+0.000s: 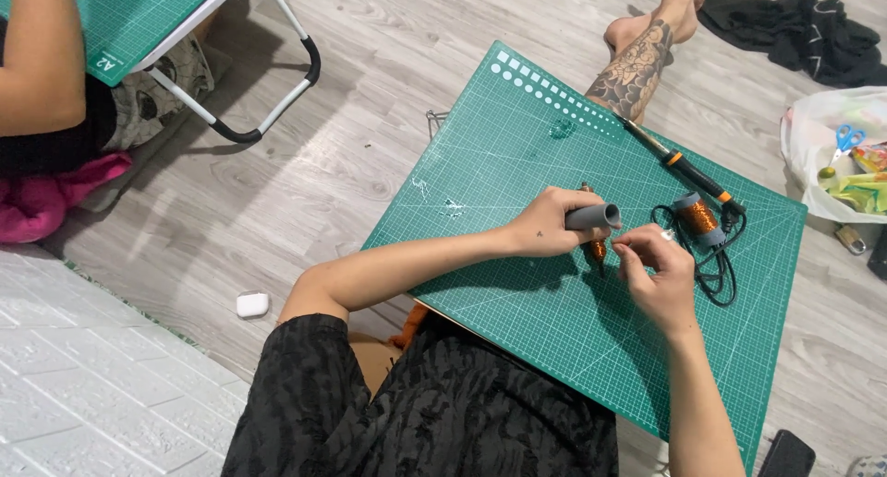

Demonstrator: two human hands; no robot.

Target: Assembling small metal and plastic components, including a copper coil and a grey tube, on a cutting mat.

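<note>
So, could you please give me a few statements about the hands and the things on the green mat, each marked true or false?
1. The left hand grips a grey tube. True.
2. The right hand holds the blue-handled scissors. False: they lie in the white bag.
3. A copper wire spool sits on the green cutting mat. True.
4. The soldering iron lies on the wooden floor. False: it lies on the mat.

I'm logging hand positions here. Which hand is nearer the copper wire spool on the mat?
Right. The right hand sits just left of the copper wire spool, nearly touching it. The left hand is farther left, gripping a grey tube.
</note>
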